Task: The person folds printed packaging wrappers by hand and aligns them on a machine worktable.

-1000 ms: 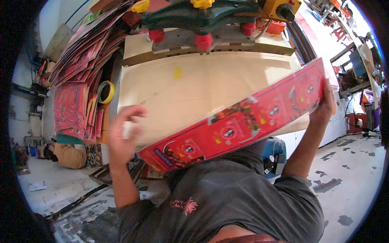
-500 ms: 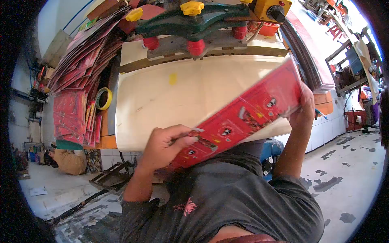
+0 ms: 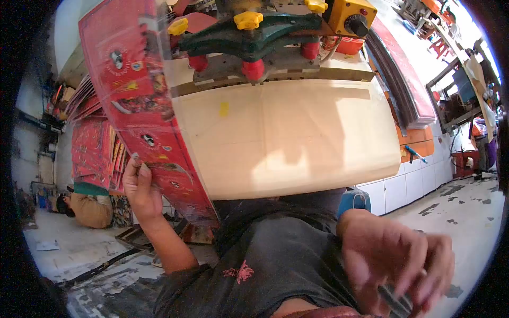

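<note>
My left hand (image 3: 142, 193) grips a long red printed plastic sheet (image 3: 151, 119) by its edge, thumb on the near face. The sheet stands tilted at the left, over the left end of the cream work surface (image 3: 286, 143). Glossy clear film shows along its right side. Nothing is in my right hand (image 3: 395, 254), which is raised near my body at the lower right, its fingers apart and loosely bent, slightly blurred. Behind the work surface stands a press with a dark green bracket (image 3: 217, 38), yellow knobs (image 3: 248, 20) and red cylinders (image 3: 253, 69).
A pile of red printed sheets (image 3: 93, 151) lies at the left, partly behind the held sheet. Another tall stack (image 3: 405, 79) lies at the right, near a blue pen (image 3: 416, 154). A yellow control box (image 3: 354, 16) sits on the press. Someone in brown (image 3: 93, 211) is low at the far left.
The red sheet has swung from the front right to the left, held in my left hand. My right hand has let go of it and moved down toward my body.
</note>
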`<state>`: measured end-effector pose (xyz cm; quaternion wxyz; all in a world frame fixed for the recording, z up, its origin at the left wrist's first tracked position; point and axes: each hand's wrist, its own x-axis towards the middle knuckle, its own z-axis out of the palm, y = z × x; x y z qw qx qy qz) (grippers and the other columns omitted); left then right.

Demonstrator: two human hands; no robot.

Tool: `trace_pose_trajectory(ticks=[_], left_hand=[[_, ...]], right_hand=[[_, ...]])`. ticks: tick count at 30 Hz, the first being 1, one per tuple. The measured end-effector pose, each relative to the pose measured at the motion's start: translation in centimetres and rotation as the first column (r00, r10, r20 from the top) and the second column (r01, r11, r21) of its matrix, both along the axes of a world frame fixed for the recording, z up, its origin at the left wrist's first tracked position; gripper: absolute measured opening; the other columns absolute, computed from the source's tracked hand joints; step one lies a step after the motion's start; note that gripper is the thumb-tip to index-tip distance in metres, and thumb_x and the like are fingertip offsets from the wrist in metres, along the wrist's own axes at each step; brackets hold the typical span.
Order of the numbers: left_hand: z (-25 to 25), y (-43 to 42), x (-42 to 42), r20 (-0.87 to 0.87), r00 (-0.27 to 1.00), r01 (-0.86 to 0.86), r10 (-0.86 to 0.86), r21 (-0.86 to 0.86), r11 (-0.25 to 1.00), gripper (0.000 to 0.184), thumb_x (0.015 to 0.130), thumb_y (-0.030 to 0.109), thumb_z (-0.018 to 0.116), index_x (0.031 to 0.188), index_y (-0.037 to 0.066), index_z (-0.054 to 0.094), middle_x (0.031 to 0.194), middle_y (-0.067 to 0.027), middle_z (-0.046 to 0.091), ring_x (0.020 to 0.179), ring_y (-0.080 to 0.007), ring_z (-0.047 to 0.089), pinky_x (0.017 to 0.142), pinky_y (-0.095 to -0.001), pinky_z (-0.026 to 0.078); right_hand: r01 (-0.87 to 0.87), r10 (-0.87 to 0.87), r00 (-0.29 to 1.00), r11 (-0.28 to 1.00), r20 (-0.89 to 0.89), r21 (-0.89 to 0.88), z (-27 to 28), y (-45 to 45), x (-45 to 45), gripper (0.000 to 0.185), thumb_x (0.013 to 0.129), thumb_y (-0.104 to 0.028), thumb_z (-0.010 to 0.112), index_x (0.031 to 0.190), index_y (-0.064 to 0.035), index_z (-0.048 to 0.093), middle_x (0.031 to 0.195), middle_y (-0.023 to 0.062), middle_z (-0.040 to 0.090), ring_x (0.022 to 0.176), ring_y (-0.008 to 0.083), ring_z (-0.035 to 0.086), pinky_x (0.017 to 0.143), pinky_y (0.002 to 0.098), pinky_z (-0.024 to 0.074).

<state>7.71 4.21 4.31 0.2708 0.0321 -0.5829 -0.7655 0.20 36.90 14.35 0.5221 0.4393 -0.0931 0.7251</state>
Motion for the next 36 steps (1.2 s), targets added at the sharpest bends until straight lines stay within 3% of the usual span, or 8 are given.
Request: trace_pose_trajectory(ticks=[3, 5, 10, 13, 15, 19, 26, 36], left_hand=[[-0.6, -0.8, 0.6, -0.039, 0.998, -0.049, 0.050, 0.029, 0.998, 0.036, 0.097, 0.010, 0.067, 0.130, 0.000, 0.058, 0.125, -0.0084, 0.066, 0.113, -0.0187, 0.063, 0.102, -0.0368, 0.048], [-0.6, -1.3, 0.9, -0.051, 0.996, -0.069, 0.071, 0.043, 0.997, 0.036, 0.098, 0.010, 0.066, 0.131, 0.000, 0.057, 0.127, -0.0083, 0.066, 0.115, -0.0194, 0.062, 0.103, -0.0378, 0.048], [-1.1, -3.1, 2.8, -0.047, 0.977, -0.203, 0.208, 0.088, 0.975, 0.041, 0.100, 0.011, 0.062, 0.138, 0.000, 0.051, 0.134, -0.0100, 0.061, 0.121, -0.0207, 0.059, 0.106, -0.0377, 0.045], [-1.8, -4.0, 3.4, -0.036, 0.906, -0.413, 0.422, 0.138, 0.900, 0.041, 0.101, 0.013, 0.061, 0.139, 0.000, 0.050, 0.135, -0.0107, 0.061, 0.121, -0.0214, 0.059, 0.106, -0.0380, 0.045], [-1.4, -4.1, 3.7, -0.036, 0.905, -0.414, 0.424, 0.151, 0.897, 0.042, 0.102, 0.014, 0.060, 0.140, 0.000, 0.050, 0.135, -0.0108, 0.061, 0.121, -0.0214, 0.059, 0.106, -0.0384, 0.045], [-1.9, -4.8, 3.9, -0.068, 0.896, -0.418, 0.440, 0.211, 0.884, 0.041, 0.102, 0.015, 0.059, 0.140, 0.003, 0.051, 0.136, -0.0100, 0.060, 0.122, -0.0207, 0.059, 0.105, -0.0396, 0.046], [-3.5, -5.9, 4.1, -0.101, 0.898, -0.371, 0.428, 0.347, 0.861, 0.035, 0.103, 0.019, 0.060, 0.135, 0.005, 0.056, 0.133, -0.0071, 0.063, 0.121, -0.0192, 0.060, 0.103, -0.0381, 0.047], [-3.8, -5.6, 2.6, -0.493, 0.862, 0.426, -0.121, 0.573, 0.700, 0.035, 0.104, 0.025, 0.059, 0.134, 0.006, 0.057, 0.127, -0.0123, 0.065, 0.104, -0.0217, 0.064, 0.087, -0.0408, 0.055]], right_hand=[[0.106, -0.114, 0.936, 0.993, -0.332, -0.044, 1.4, -1.0, -0.5, 0.033, 0.089, 0.008, 0.065, 0.120, -0.0030, 0.066, 0.131, 0.0068, 0.059, 0.125, 0.0204, 0.052, 0.099, 0.0300, 0.0550], [-0.190, 0.162, 0.908, 0.981, -0.386, -0.034, 1.9, -2.4, -0.2, 0.040, 0.085, 0.011, 0.066, 0.121, -0.0045, 0.066, 0.124, 0.0064, 0.061, 0.121, 0.0199, 0.054, 0.101, 0.0317, 0.0554], [-0.093, 0.032, 0.902, 0.988, -0.431, -0.121, 1.3, -1.9, 0.3, 0.024, 0.083, 0.011, 0.068, 0.102, -0.0039, 0.066, 0.116, 0.0065, 0.061, 0.116, 0.0202, 0.056, 0.095, 0.0304, 0.0545], [0.113, -0.078, 0.983, 0.969, -0.164, 0.218, 0.8, -1.2, 0.7, 0.020, 0.083, 0.010, 0.067, 0.098, -0.0027, 0.063, 0.109, 0.0072, 0.060, 0.110, 0.0225, 0.057, 0.096, 0.0319, 0.0527], [0.255, -0.277, 0.927, 0.960, -0.254, -0.118, 1.6, -1.8, 0.1, 0.020, 0.084, 0.009, 0.066, 0.101, -0.0005, 0.063, 0.104, 0.0074, 0.059, 0.103, 0.0240, 0.057, 0.100, 0.0362, 0.0510], [0.274, -0.297, 0.908, 0.955, -0.295, -0.118, 1.3, -1.9, 0.6, 0.020, 0.084, 0.009, 0.065, 0.103, 0.0012, 0.062, 0.102, 0.0072, 0.056, 0.102, 0.0242, 0.056, 0.103, 0.0385, 0.0488], [0.366, -0.350, 0.931, 0.898, -0.105, 0.245, -0.6, -0.3, 2.4, 0.010, 0.088, 0.005, 0.063, 0.097, -0.0003, 0.061, 0.102, 0.0041, 0.054, 0.094, 0.0178, 0.055, 0.105, 0.0388, 0.0473], [0.331, -0.326, 0.944, 0.931, -0.057, 0.156, -2.6, -1.5, 1.4, 0.010, 0.085, -0.005, 0.067, 0.081, -0.0121, 0.062, 0.084, -0.0025, 0.055, 0.078, 0.0109, 0.054, 0.080, 0.0314, 0.0489]])
